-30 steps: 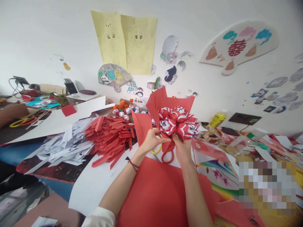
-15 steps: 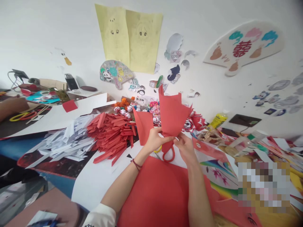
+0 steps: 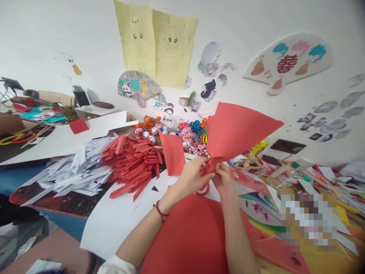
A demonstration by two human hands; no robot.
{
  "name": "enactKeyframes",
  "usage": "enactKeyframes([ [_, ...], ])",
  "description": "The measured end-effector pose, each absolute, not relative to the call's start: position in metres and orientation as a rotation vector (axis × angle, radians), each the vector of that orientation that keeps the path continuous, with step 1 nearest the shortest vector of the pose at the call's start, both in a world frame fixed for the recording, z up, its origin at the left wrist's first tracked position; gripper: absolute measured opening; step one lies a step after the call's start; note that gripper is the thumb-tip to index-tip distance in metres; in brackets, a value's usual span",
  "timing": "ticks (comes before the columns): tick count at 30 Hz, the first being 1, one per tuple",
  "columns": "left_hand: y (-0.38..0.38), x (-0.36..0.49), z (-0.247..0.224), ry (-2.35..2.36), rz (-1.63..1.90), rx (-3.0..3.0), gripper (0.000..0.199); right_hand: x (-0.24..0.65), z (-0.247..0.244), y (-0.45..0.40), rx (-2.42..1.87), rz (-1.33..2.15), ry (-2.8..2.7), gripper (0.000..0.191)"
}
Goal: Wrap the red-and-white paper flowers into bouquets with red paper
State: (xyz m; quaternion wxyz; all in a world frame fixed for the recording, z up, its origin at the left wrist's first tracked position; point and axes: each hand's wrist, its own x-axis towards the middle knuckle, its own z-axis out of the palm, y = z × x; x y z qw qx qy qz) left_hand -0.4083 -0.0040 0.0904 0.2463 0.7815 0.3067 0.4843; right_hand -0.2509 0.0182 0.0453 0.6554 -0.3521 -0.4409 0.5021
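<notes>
A sheet of red paper (image 3: 239, 131), gathered at its base and fanned out above like a bouquet wrap, stands upright before me. My left hand (image 3: 194, 177) is closed on the gathered neck, thumb pointing right. On the other side of the neck, my right hand (image 3: 224, 177) pinches the paper with bent fingers. Just below both hands shows a red loop handle (image 3: 203, 189), perhaps of scissors, partly hidden. A large red sheet (image 3: 188, 236) lies under my forearms. Left of my hands, another folded red piece (image 3: 172, 152) stands up.
Piles of red folded strips (image 3: 132, 163) and white folded strips (image 3: 80, 167) lie at left on the table. Small handmade flowers (image 3: 186, 131) stand against the wall behind. Paper scraps and a black tablet-like panel (image 3: 288, 146) crowd the right. A co-worker's hand (image 3: 8, 123) is at far left.
The red wrap has turned and now fans out to the upper right, showing a broad smooth face. Both hands remain at its neck. The view has shifted slightly.
</notes>
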Motion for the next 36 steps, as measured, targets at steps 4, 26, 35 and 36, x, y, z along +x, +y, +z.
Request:
enactKeyframes([
  [4,-0.008,-0.410,0.091,0.801,1.345,2.020,0.044,-0.247,0.045,0.018,-0.805,1.120,-1.040,0.022],
  [26,0.023,-0.409,0.071,1.138,1.475,1.649,0.033,-0.284,0.051,0.014,-0.910,0.781,-1.073,0.084],
  [35,0.049,-0.423,0.062,1.311,1.532,1.522,0.020,-0.275,0.051,0.012,-0.915,0.967,-0.808,0.064],
  [36,0.051,-0.426,0.063,1.333,1.532,1.550,0.020,-0.274,0.050,0.012,-0.928,0.983,-0.772,0.064],
])
